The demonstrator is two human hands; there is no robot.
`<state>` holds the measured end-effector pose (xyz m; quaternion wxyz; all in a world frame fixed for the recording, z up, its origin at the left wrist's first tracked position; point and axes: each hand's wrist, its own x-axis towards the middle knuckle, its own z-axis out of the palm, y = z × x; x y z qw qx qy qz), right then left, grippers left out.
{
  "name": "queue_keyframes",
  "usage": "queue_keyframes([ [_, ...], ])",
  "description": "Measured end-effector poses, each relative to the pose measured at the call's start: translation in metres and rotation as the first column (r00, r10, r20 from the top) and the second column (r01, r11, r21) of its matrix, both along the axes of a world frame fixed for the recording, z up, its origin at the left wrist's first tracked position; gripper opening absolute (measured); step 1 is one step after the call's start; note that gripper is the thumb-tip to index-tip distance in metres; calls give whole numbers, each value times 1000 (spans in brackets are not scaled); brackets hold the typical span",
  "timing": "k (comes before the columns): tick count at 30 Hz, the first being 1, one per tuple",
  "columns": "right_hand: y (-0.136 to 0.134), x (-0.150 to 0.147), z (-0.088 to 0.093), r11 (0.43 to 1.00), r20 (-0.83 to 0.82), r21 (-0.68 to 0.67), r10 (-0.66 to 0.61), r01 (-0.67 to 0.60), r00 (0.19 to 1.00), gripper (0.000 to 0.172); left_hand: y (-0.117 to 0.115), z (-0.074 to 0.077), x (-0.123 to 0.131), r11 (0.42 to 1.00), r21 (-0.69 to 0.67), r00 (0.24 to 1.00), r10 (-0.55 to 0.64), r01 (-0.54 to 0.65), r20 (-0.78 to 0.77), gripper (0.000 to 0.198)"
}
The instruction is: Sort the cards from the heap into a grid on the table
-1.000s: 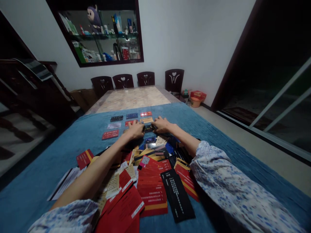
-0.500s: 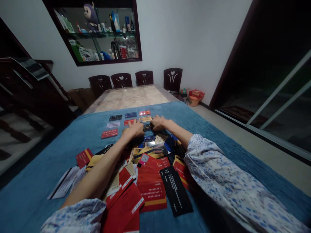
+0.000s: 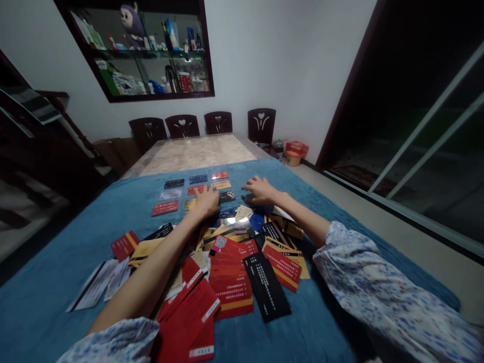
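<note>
My left hand (image 3: 207, 201) rests over the small rows of cards on the cloth, its fingers apart. Its fingertips cover part of a red card (image 3: 194, 190), and a yellow card (image 3: 189, 204) shows beside it. Just to its right lies a black card (image 3: 227, 196) with a light pattern. My right hand (image 3: 260, 191) hovers or rests to the right of that card, fingers spread and bent, with nothing visible in them. Between my forearms spreads a loose pile of cards, with red cards (image 3: 232, 282) and a long black card (image 3: 266, 287) at the near side.
A blue cloth (image 3: 325, 312) covers the near part of the table; bare stone tabletop (image 3: 196, 154) shows beyond. White cards (image 3: 91, 285) lie at left. Several dark chairs (image 3: 261, 123) stand against the far wall, below a glass-shelved cabinet (image 3: 162, 53).
My right hand has moved right, away from the black card, and its fingers have spread. My left hand stays over the rows. The view has shifted slightly to the right.
</note>
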<state>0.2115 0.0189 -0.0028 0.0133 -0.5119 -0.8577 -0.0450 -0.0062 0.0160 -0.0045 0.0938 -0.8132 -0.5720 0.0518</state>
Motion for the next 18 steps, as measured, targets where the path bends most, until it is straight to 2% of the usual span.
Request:
queue_keyframes([
  [7,-31,55,-12,995,-107,85,-44,54,993,39,-13,5,13,996,41,994,-76,73,75,40],
  [11,-47,83,-22,987,-180,153,-11,39,984,33,-24,10,30,988,57,985,-149,145,83,36],
  [15,-63,104,-30,982,-246,189,20,27,969,26,-39,12,52,964,65,952,-265,258,150,32],
  [18,-71,114,-34,984,-291,176,14,39,957,25,-50,12,71,925,53,905,-379,376,195,32],
])
